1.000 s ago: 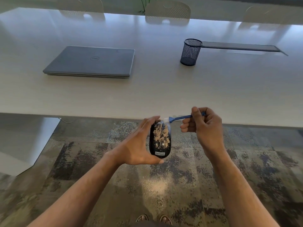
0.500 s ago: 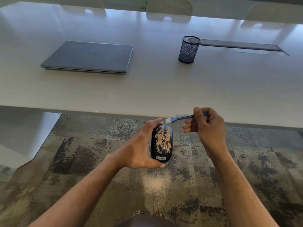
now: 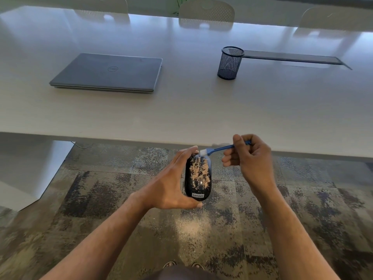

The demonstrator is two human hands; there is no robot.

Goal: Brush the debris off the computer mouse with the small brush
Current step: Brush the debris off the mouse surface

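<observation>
While hands grip mouse [image 3: 198,176] and brush [image 3: 217,148], laptop [image 3: 109,72] and mesh cup [image 3: 230,63] sit apart on table [image 3: 201,114].

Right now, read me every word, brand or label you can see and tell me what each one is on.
"Lenovo": white label at the near end of the black computer mouse, which the left hand holds.
"DELL": round logo on the lid of the closed laptop, seen upside down.
No other text is legible; the blue brush shows none.

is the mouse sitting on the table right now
No, the mouse is held in the left hand out over the carpet, in front of the table edge.
</observation>
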